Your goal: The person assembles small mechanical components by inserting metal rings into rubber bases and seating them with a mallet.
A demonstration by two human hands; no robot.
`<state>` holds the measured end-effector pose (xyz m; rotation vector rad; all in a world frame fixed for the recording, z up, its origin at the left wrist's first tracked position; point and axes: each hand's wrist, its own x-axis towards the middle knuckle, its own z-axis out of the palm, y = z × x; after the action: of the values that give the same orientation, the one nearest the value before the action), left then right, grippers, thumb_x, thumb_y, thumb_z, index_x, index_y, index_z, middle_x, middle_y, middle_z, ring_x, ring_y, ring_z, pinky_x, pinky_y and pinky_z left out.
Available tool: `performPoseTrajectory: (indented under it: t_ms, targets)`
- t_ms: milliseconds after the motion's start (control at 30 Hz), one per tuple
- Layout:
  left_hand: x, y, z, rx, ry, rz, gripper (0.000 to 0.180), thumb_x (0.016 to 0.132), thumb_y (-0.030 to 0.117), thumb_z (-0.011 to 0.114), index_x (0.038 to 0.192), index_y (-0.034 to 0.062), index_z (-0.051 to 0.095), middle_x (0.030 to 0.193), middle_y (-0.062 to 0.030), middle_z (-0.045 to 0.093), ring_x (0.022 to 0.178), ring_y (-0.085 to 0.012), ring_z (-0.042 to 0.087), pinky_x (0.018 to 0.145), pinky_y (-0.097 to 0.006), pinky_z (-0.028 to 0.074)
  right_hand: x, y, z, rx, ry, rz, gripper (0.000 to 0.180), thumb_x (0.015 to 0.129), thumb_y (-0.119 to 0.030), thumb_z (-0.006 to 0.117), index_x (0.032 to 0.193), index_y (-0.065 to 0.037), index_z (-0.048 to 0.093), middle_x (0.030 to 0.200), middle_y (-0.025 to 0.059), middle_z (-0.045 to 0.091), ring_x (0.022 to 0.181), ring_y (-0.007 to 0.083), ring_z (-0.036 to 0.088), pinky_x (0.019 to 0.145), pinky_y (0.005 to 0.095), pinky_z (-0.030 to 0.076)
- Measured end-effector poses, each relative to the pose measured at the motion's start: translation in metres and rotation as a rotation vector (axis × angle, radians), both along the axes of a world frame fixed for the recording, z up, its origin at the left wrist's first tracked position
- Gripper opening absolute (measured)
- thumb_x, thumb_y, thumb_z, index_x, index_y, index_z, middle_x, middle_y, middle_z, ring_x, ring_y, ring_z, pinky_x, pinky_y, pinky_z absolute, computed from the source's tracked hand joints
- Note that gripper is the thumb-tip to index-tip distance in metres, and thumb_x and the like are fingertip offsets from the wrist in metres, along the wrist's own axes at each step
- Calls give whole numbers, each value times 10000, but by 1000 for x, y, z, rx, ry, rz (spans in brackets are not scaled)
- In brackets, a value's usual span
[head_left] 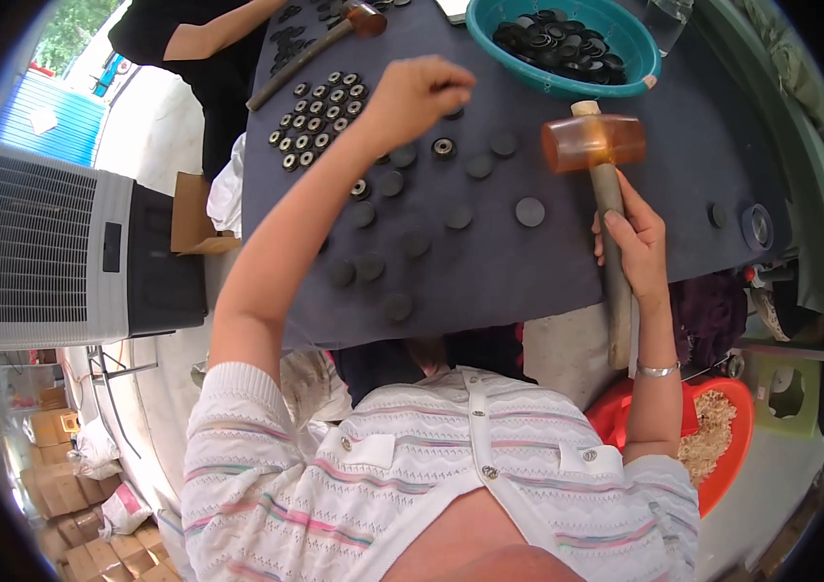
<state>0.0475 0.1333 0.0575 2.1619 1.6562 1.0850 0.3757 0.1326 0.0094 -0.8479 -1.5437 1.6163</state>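
My right hand (637,241) is wrapped round the wooden handle of a mallet (594,145) with a translucent orange head, held upright over the table's right part. Reaching across the table, my left hand (422,95) has its fingers curled and pressed together; what they hold, if anything, is hidden. A dark disc partly shows just below those fingers. Nearby stands a black ring-shaped part (443,148) with a metal centre. Several flat black discs (458,215) lie scattered in front of me, and a greyer disc (529,211) lies nearer the mallet.
Left of my forearm, several black wheel-like parts (315,124) stand grouped. A teal basin (567,89) of black pieces is at the back. Another mallet (310,60) lies far left, near a person's arm (223,34). A tape roll (757,226) sits at the right edge.
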Motion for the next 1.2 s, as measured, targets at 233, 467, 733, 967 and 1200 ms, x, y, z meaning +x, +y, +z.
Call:
performPoseTrajectory:
  t_ms: [233, 467, 733, 967, 1200]
  targets:
    - [3, -32, -42, -44, 205, -17, 206, 785, 55, 652, 981, -7, 640, 998, -129, 636, 895, -291, 628, 766, -329, 504, -1, 0, 1, 61, -44, 19, 530, 872, -117, 529, 1385, -73, 403, 762, 25, 570, 566, 68, 529, 492, 209, 467]
    - [3, -39, -43, 3, 486, 27, 215, 824, 52, 598, 1031, 3, 633, 1085, -157, 623, 920, -316, 623, 796, -346, 510, 0, -1, 0, 32, -35, 7, 531, 868, -124, 556, 1375, -57, 414, 747, 22, 558, 556, 73, 518, 491, 211, 450]
    - [11, -51, -52, 42, 288, 38, 265, 830, 58, 598, 1092, 22, 622, 1141, -151, 610, 942, -317, 624, 815, -351, 511, 0, 0, 0, 25, -31, 8, 533, 872, -132, 559, 1377, -49, 407, 751, 26, 556, 553, 78, 518, 486, 212, 449]
    - [13, -53, -62, 128, 413, 123, 288, 821, 82, 616, 1109, 74, 631, 1163, -118, 612, 975, -296, 619, 829, -359, 511, 0, 0, -2, 21, -32, 6, 533, 874, -136, 563, 1376, -47, 408, 758, 26, 559, 563, 75, 520, 495, 208, 449]
    - [18, -54, -65, 123, 409, 155, 291, 821, 98, 620, 1112, 87, 633, 1168, -111, 612, 996, -284, 616, 822, -357, 519, -1, 1, -2, 30, -46, 9, 537, 871, -141, 558, 1378, -52, 407, 757, 25, 560, 561, 74, 521, 501, 207, 450]
